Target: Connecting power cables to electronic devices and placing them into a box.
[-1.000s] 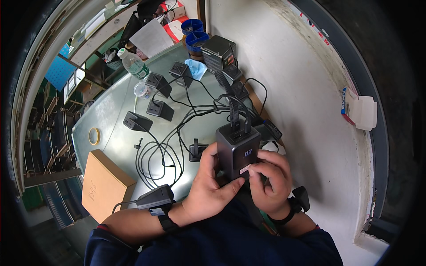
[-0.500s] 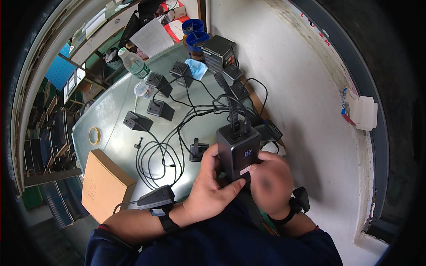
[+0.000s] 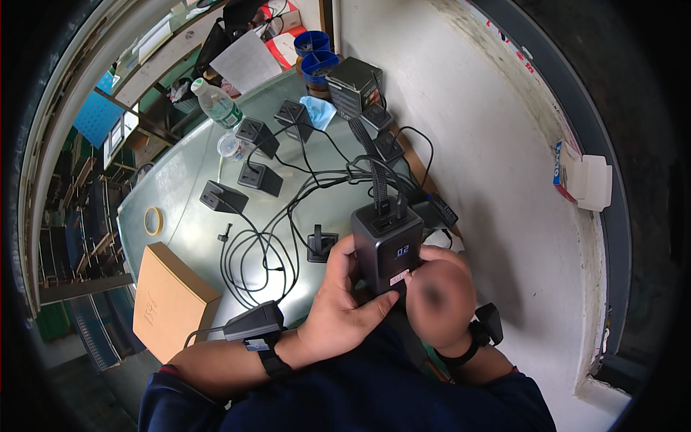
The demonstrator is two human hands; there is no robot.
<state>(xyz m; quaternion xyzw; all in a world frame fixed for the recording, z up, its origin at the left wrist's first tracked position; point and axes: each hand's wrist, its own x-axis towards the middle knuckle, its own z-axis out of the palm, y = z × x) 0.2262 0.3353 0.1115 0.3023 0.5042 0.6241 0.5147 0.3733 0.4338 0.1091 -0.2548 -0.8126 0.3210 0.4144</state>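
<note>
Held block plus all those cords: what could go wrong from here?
Moving the black block in the left hand might strain the braided cable plugged into its top. That cable could also snag in the cord tangle beyond. A tug there might drag the black cube into the nearby plastic bottle.

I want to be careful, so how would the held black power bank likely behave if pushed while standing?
The black power bank probably won't roll, being boxy; its tall shape may tip, and the plugged-in cables could tug it.
</note>
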